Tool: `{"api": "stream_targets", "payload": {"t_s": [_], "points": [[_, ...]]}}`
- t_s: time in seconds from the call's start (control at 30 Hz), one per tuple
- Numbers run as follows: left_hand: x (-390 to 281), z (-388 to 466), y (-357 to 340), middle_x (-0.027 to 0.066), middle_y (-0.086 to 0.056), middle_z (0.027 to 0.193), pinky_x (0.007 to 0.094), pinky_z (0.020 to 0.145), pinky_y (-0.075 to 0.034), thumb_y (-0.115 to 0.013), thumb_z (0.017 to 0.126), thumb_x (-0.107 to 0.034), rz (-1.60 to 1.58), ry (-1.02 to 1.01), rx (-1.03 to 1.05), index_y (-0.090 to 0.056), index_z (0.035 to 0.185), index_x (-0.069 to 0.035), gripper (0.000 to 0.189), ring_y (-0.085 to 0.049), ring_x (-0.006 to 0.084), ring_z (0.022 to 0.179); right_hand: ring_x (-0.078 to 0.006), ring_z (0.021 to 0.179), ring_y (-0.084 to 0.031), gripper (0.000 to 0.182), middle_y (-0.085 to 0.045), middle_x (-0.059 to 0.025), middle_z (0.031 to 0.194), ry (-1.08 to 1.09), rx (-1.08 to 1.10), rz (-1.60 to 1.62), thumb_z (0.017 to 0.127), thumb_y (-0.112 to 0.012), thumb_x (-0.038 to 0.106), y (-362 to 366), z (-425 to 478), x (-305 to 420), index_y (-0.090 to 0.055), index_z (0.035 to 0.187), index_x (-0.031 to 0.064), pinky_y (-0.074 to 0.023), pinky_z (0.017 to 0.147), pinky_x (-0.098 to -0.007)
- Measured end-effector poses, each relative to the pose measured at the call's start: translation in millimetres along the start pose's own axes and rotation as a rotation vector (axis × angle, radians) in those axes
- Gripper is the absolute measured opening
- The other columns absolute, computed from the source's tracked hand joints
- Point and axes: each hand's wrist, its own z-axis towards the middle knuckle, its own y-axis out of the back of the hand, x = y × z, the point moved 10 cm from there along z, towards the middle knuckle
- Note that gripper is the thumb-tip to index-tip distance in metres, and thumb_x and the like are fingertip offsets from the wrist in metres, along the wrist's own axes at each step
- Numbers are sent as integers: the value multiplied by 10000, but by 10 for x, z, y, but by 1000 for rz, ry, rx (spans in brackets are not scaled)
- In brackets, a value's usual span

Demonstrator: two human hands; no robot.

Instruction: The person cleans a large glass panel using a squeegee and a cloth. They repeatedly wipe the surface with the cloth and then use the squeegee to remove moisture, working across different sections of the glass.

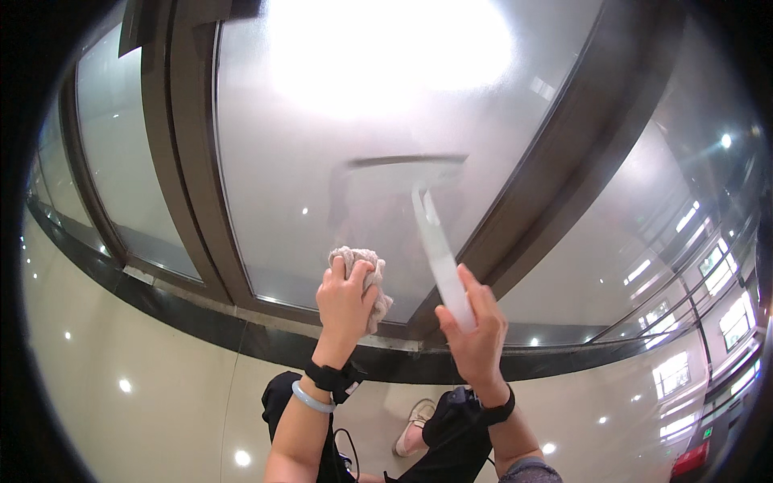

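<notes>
In my right hand (477,329) is the white handle of a window squeegee (444,259), gripped near its lower end. The squeegee's dark blade edge (407,160) lies across the lower half of a frosted glass door panel (278,181); its head looks pale or see-through and is slightly blurred. My left hand (344,299) clutches a crumpled beige cloth (377,293) in front of the panel's lower part. Whether the cloth touches the glass I cannot tell. Bright glare covers the upper glass.
Brown metal frames (543,157) border the panel, with another glass pane (130,169) to the left. A dark stone strip (278,344) runs along the base, before glossy beige floor tiles (151,386). A polished wall (580,278) stands at right; a red box (690,459) sits far right.
</notes>
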Motion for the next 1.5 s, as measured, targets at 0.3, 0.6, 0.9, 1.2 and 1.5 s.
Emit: {"api": "stream_targets", "payload": {"t_s": [0.3,0.6,0.9,1.2,1.5], "points": [[-14,6,10,112,-544,1014,453,708,-514,-722,757,-178,-51,-2,-17,-654,1023,-171,275,-595,347,855,-298,940,-678,660,-624,-228,1254,178,-323,-52,924,-596,64,382,1642,111,-360,1540,109,-540,817,-377],[-54,41,33,122,-551,1015,457,720,-514,-722,756,-160,-86,8,-10,-649,1028,-165,281,-601,356,883,-147,643,-548,608,-556,-86,899,-7,-183,129,1015,-459,109,-1144,513,-1154,-240,1582,102,-473,588,-295],[-37,27,36,117,-554,1007,453,700,-512,-721,758,-156,-78,8,-2,-646,1020,-162,273,-605,358,860,-64,508,-513,523,-560,-46,753,73,-357,433,1041,-458,157,102,1951,57,-337,1544,76,-428,429,-240],[-23,30,41,116,-536,1016,452,692,-508,-720,750,-168,-52,3,-18,-650,1026,-167,285,-596,346,860,-123,495,-503,572,-637,-91,845,-22,-215,316,1049,-441,140,-868,991,-837,-223,1578,130,-459,462,-276],[26,26,95,118,-557,1020,449,726,-512,-714,767,-160,-58,50,-26,-650,1033,-163,273,-609,359,897,-123,483,-524,590,-572,-50,721,-58,-50,359,1049,-447,224,-879,809,-662,-216,1584,133,-463,464,-301]]}}
